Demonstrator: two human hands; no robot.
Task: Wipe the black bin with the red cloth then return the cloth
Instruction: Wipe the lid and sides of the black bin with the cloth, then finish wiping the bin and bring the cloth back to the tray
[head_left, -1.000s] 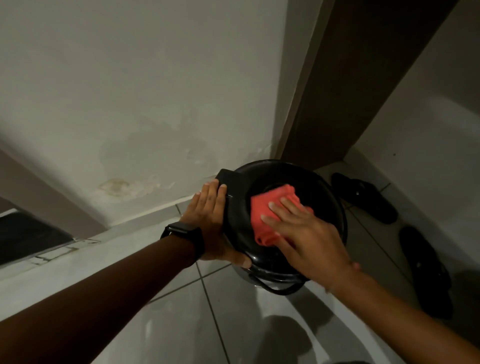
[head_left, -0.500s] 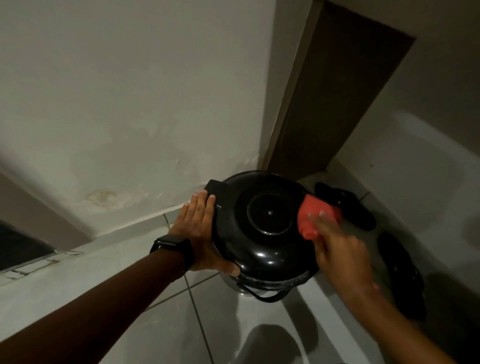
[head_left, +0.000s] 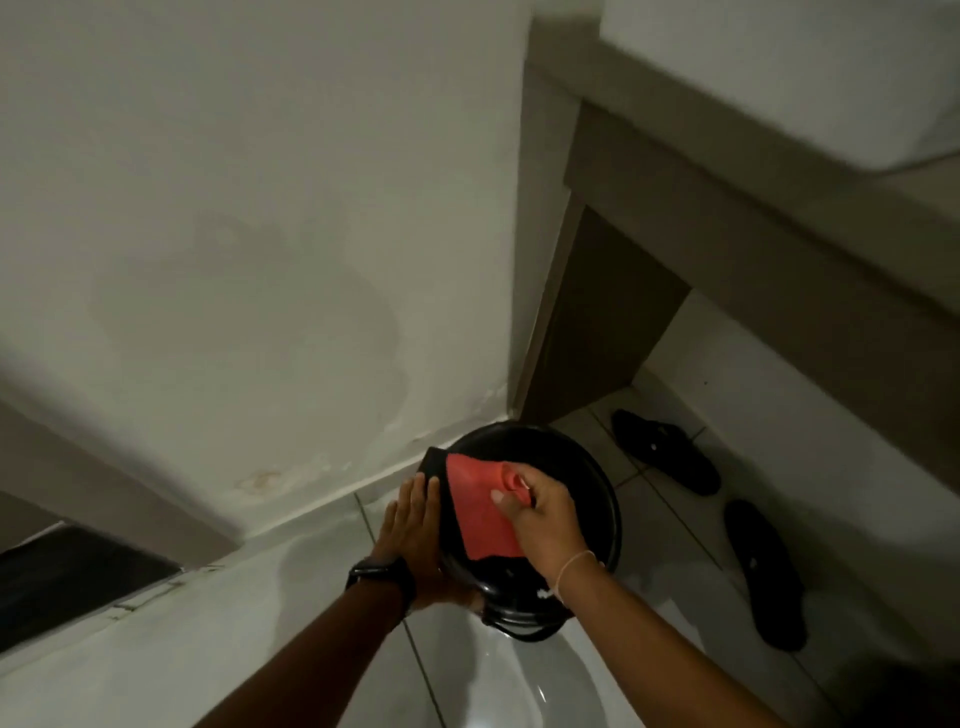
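Note:
The round black bin (head_left: 587, 483) stands on the tiled floor in the corner by the wall, its glossy lid facing up. My left hand (head_left: 413, 525), with a black watch on the wrist, presses flat against the bin's left side and grips its rim. My right hand (head_left: 543, 514) pinches the red cloth (head_left: 480, 512), which lies spread over the left half of the lid. The bin's lower body and pedal area are mostly hidden under my hands.
A pair of black sandals, one near (head_left: 766, 571) and one farther (head_left: 665, 449), lies on the floor to the right. A stained white wall (head_left: 260, 260) rises behind the bin. A brown counter frame (head_left: 727, 249) overhangs at the right.
My right hand has carried the cloth from the lid's right edge back across to its left half, and the cloth has spread out. My left hand stays on the bin's side.

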